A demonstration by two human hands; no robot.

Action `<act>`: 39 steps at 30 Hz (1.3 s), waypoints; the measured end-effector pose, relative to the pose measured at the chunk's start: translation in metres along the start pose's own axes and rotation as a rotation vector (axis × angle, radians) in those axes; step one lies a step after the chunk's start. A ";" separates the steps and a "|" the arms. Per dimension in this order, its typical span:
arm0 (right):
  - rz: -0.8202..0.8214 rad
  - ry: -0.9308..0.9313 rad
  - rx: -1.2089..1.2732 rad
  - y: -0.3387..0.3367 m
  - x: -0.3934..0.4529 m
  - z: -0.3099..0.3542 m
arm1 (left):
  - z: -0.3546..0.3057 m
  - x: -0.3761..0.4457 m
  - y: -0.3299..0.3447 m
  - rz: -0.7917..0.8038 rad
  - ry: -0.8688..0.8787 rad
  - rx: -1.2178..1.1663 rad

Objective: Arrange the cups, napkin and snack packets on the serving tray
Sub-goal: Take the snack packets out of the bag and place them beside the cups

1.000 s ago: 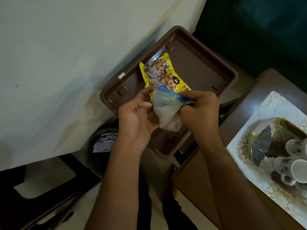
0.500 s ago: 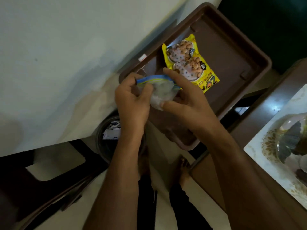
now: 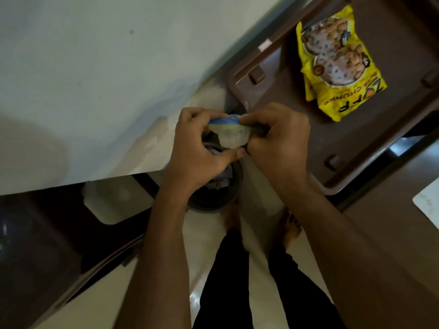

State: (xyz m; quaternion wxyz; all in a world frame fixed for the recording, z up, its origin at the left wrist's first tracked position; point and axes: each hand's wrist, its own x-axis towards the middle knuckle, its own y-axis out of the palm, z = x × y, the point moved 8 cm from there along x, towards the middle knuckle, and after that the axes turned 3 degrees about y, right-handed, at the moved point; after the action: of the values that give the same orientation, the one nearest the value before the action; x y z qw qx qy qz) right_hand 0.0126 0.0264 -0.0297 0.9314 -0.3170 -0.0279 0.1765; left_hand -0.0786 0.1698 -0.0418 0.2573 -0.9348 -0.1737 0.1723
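Observation:
Both hands grip a small clear packet with a blue and green top edge. My left hand pinches its left end and my right hand pinches its right end. They hold it in the air left of the brown serving tray, over a dark round bin. A yellow snack packet with pictures of soya chunks lies flat inside the tray at the upper right. No cups or napkin are visible in this view.
A pale wall fills the upper left. The bin on the floor holds crumpled wrappers. A dark wooden table stands at the right, with a white edge showing. My legs and bare feet are below.
The view has swung left and down, so the tray and yellow packet moved to the upper right and the cups left the frame. Both hands carried the clear packet off the tray to above the bin.

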 end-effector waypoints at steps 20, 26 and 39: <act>0.565 0.276 -0.331 0.175 -0.077 -0.128 | 0.173 -0.052 0.065 -0.029 -0.346 0.437; 0.667 0.333 -0.338 0.209 -0.099 -0.165 | 0.214 -0.062 0.090 0.065 -0.392 0.397; 0.785 0.185 -0.365 0.191 -0.102 -0.143 | 0.183 -0.058 0.098 0.184 -0.379 0.500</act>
State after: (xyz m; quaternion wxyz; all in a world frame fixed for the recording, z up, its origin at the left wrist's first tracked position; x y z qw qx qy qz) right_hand -0.1187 0.0490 -0.2519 0.7211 -0.4775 0.1474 0.4799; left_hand -0.1818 0.1444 -0.2295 0.4254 -0.8058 -0.0858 0.4030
